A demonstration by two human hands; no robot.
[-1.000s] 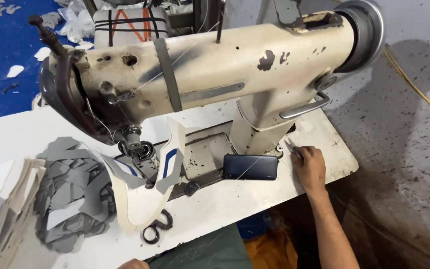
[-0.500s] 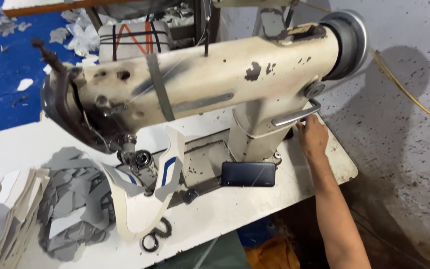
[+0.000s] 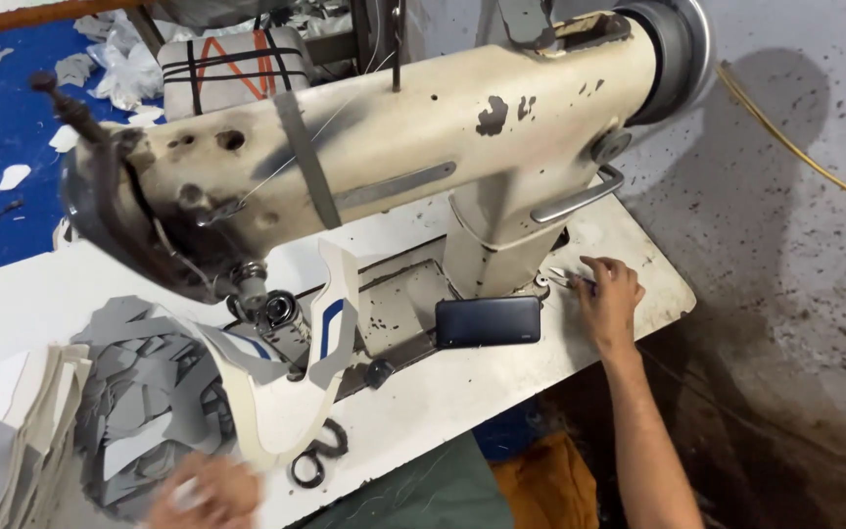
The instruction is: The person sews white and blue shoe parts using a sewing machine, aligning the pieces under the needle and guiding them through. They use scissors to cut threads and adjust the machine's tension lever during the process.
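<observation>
A: Reaching out past the machine column, the right hand lies on the white table, fingers curled lightly over a small metal snip at the base of the column. It looks like a loose touch with the fingertips, not a firm grasp.

B: And the left hand?

A: Low at the near edge, blurred, beside the pile of grey pieces. Something pale shows at the fingers, but I cannot tell whether they clench it or lie slack.

B: What could go wrong here?

A: My guess: the snip sits tight against the column, under the metal handle, so a hasty lift might knock knuckles on it or let the tool slide off toward the table's right edge. The dark phone lies just beside the wrist; a sweep of the forearm could push it.

B: Anything else around?

A: A white shoe upper with a blue stripe stands draped at the post, near the needle. Black scissors lie at the front edge just beside it. Stacked white pieces sit far left. Behind, a blue floor strewn with offcuts and a striped cushion. The machine's arm hangs over most of the table, blocking a straight path between the two hands.
</observation>
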